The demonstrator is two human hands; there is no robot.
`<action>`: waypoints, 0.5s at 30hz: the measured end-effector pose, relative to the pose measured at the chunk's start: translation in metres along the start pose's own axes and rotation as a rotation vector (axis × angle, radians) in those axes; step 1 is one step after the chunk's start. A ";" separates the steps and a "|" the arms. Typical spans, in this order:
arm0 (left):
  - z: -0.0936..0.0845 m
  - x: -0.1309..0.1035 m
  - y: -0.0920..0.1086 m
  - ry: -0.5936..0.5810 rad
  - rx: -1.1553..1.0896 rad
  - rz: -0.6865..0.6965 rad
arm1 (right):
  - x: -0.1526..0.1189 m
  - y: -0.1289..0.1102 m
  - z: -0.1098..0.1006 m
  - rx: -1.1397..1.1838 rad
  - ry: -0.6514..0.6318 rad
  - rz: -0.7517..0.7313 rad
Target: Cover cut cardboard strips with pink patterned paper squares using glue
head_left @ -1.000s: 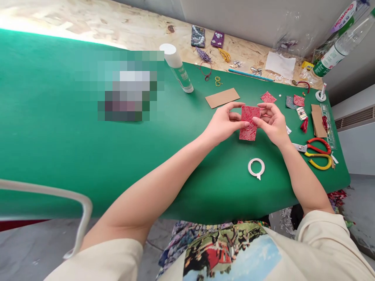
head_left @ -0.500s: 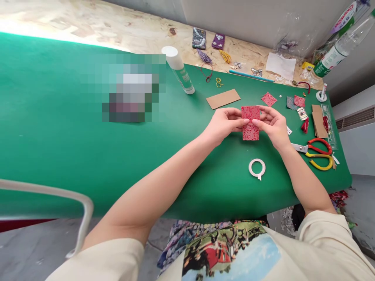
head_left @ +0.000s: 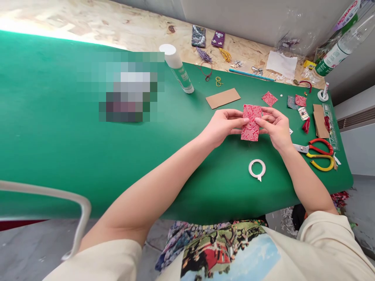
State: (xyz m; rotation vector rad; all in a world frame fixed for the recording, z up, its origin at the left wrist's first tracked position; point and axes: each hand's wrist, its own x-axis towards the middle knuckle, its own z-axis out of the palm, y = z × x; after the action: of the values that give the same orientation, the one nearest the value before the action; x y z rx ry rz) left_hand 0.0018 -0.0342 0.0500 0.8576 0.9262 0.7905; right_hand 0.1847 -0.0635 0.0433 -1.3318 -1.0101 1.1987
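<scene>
A small red patterned rectangle [head_left: 251, 129] is held upright between both hands above the green mat [head_left: 181, 168]. My left hand [head_left: 225, 124] pinches its left edge, thumb on the front and fingers behind. On the right edge, my right hand [head_left: 274, 125] grips it the same way, with a bit of red patterned material showing behind its fingers. Below the hands lies a roll of white tape [head_left: 257, 160] with its end loose. A brown cardboard strip [head_left: 223, 98] rests beyond my left hand, and a red patterned square [head_left: 269, 98] beyond my right.
Scissors [head_left: 320, 146] with red and yellow handles lie right of my right forearm. A white-capped bottle [head_left: 183, 77] stands at the back. Further right are cardboard pieces [head_left: 320, 121], a clear ruler [head_left: 331, 128] and a plastic bottle [head_left: 334, 58]. Tasselled pieces [head_left: 218, 39] lie along the back.
The red rectangle has tilted slightly, its top edge now leaning right. My right hand has shifted a little to the right, and some red material now shows behind its fingers.
</scene>
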 end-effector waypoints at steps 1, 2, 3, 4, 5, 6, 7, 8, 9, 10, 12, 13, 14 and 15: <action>0.001 0.000 0.000 0.004 0.001 -0.006 | 0.000 0.000 0.000 0.008 0.008 0.007; 0.001 0.000 0.000 0.005 0.002 -0.015 | -0.001 -0.001 0.001 0.017 0.014 0.015; 0.002 -0.001 0.000 0.003 0.001 -0.022 | -0.001 -0.001 0.001 0.024 0.017 0.022; 0.002 -0.001 0.000 0.003 -0.003 -0.026 | -0.001 -0.001 0.001 0.028 0.015 0.029; 0.002 -0.001 0.000 0.004 -0.008 -0.028 | -0.002 -0.001 0.001 0.029 0.010 0.033; 0.002 -0.001 0.000 0.008 -0.013 -0.028 | -0.002 -0.001 0.002 0.028 0.005 0.036; 0.003 -0.002 0.000 0.012 -0.015 -0.028 | -0.002 0.000 0.002 0.024 0.000 0.036; 0.003 -0.002 0.000 0.014 -0.013 -0.027 | -0.003 0.000 0.002 0.019 -0.002 0.033; 0.003 -0.002 0.000 0.015 -0.009 -0.026 | -0.003 0.001 0.001 0.012 -0.002 0.026; 0.003 -0.003 0.001 0.014 -0.005 -0.023 | -0.003 0.001 0.001 0.003 -0.003 0.016; 0.003 -0.003 0.001 0.009 0.002 -0.013 | -0.004 0.002 0.000 -0.018 -0.010 -0.008; 0.003 -0.004 0.001 0.007 0.006 -0.007 | -0.004 0.002 0.000 -0.026 -0.015 -0.019; 0.003 -0.004 0.001 0.008 0.010 -0.003 | -0.004 0.001 0.000 -0.031 -0.020 -0.025; 0.003 -0.004 0.001 0.010 0.014 -0.001 | -0.004 0.001 0.000 -0.030 -0.023 -0.026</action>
State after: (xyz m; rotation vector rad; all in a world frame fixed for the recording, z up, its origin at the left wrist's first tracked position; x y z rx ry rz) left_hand 0.0031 -0.0386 0.0531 0.8658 0.9416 0.7893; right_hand 0.1841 -0.0681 0.0428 -1.3266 -1.0622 1.1859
